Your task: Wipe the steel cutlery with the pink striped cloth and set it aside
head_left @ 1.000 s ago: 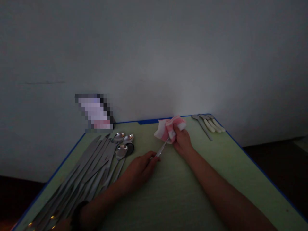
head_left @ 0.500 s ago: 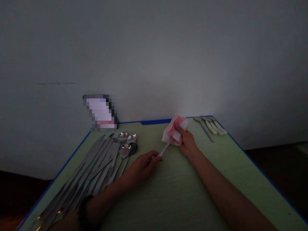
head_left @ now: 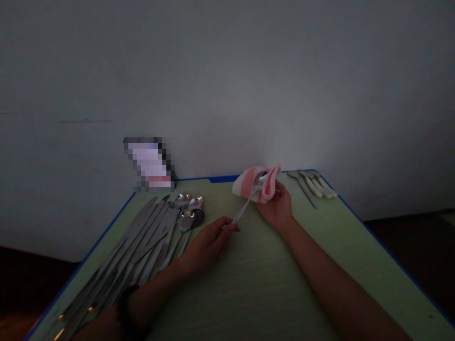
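My left hand (head_left: 215,239) pinches the handle of a metal spoon (head_left: 244,210), which slants up and away to the right. The spoon's bowl end lies in a pink and white striped cloth (head_left: 245,183), where part of it shows through the open fold. From below and the right, my right hand (head_left: 277,206) holds that cloth around the bowl end, some fingers hidden behind it. To the left of my left hand lie several loose metal spoons (head_left: 186,219) and several table knives (head_left: 142,220).
Several spoons, some with cream handles (head_left: 314,186), lie at the back right of the green table (head_left: 227,293) with its blue edge. A blurred-out phone-like device (head_left: 149,163) leans against the grey wall (head_left: 227,85) at the back left.
My right hand has turned over and the cloth has opened, so part of the spoon's bowl end now shows. My left hand keeps its grip on the handle, nearly unmoved.
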Available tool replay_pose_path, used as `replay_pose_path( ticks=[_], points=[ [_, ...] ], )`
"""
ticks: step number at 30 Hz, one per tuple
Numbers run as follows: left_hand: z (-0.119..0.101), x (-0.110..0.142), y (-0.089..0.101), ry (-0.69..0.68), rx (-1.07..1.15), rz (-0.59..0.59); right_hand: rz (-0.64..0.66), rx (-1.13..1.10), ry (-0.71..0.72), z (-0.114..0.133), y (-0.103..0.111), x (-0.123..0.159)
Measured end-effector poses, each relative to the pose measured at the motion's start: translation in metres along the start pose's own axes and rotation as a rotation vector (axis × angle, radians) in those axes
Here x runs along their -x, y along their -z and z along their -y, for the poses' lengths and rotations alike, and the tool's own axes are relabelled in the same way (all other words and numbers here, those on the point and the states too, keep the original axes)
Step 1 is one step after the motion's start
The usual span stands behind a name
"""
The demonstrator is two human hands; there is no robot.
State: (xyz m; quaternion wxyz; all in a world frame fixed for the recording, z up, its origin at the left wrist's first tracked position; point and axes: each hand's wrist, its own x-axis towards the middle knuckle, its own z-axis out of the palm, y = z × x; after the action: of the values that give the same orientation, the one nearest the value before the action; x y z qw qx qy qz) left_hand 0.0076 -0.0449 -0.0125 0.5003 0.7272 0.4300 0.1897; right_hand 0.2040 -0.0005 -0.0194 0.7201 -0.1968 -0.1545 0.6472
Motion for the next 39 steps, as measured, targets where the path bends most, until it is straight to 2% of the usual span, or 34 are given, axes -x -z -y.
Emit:
replay_pose_path(
  ticks=[3,6,11,20,24,26,31,33,36,39],
  points=[
    [-0.001,0.000,0.000,-0.004,0.002,0.015,0.008,0.002,-0.070,-0.003,-0.002,0.000],
    [-0.002,0.001,0.001,-0.016,-0.032,0.028,-0.028,0.044,-0.069,-0.006,-0.001,-0.002],
    [-0.002,0.000,0.001,-0.040,-0.124,0.043,0.012,0.137,0.050,-0.010,0.005,-0.005],
    [-0.005,0.000,0.001,-0.072,-0.250,0.028,-0.185,0.545,0.256,-0.022,0.016,-0.010],
    [-0.006,0.001,0.001,-0.063,-0.232,0.045,-0.140,0.674,0.352,-0.022,0.014,-0.010],
    [-0.005,0.001,0.001,-0.060,-0.212,0.035,-0.100,0.605,0.327,-0.023,0.011,-0.010],
    [-0.002,0.001,0.000,-0.068,-0.184,0.013,0.007,0.240,0.175,-0.016,0.002,-0.009],
    [-0.002,0.001,0.000,-0.053,-0.176,0.017,0.001,0.132,0.100,-0.009,0.002,-0.007],
    [-0.004,0.001,0.001,-0.065,-0.211,0.004,-0.075,0.045,-0.025,-0.001,0.005,-0.006],
    [-0.007,0.001,0.001,-0.081,-0.250,-0.003,-0.027,0.039,-0.087,0.000,0.006,-0.005]
  ],
)
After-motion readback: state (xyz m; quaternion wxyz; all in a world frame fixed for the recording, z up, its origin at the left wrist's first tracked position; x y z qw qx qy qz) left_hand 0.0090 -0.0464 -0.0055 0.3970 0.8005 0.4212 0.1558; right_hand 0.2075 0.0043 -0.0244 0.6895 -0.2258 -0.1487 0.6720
